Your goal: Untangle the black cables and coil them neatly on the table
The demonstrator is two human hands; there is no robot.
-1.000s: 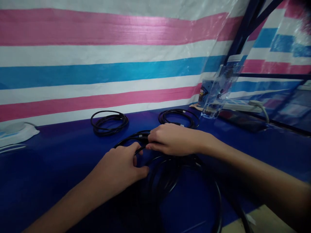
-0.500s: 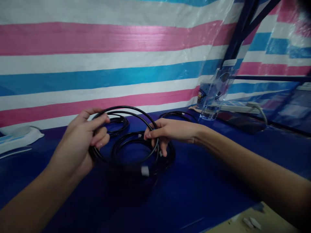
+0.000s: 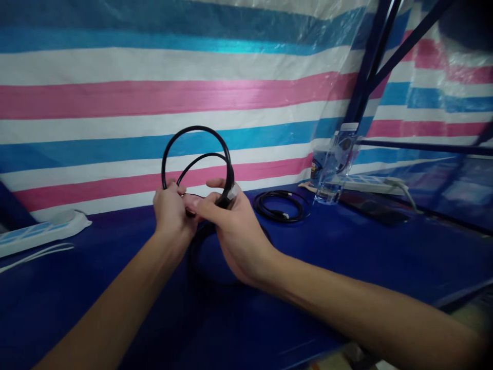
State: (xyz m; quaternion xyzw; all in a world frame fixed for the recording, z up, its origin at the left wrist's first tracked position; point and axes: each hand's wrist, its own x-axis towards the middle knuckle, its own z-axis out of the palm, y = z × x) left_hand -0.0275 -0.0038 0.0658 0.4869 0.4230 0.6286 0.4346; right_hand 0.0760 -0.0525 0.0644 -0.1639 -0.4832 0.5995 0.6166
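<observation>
A looped black cable [image 3: 197,128] is held up above the blue table by both hands. My left hand [image 3: 171,210] is closed around its left side, the fingers partly hidden behind the wrist. On the right side of the loop, my right hand [image 3: 241,226] grips the bundled strands between thumb and fingers, beside a small white tag or connector. The two hands almost touch in the middle. Another black cable coil [image 3: 267,234] lies on the table below, mostly covered by my right hand. A further coiled cable [image 3: 281,218] rests to the right, with white ends.
The blue table [image 3: 346,272] meets a striped plastic sheet [image 3: 96,100] at the back. A clear water bottle [image 3: 331,180] stands at the right, near a phone-like dark slab [image 3: 379,211] and a power strip [image 3: 370,182]. Another power strip [image 3: 46,231] lies at the left.
The held cable has been raised and gathered into a narrower loop. My hands have come together, the right one now gripping the bundled strands. The view has tilted upward.
</observation>
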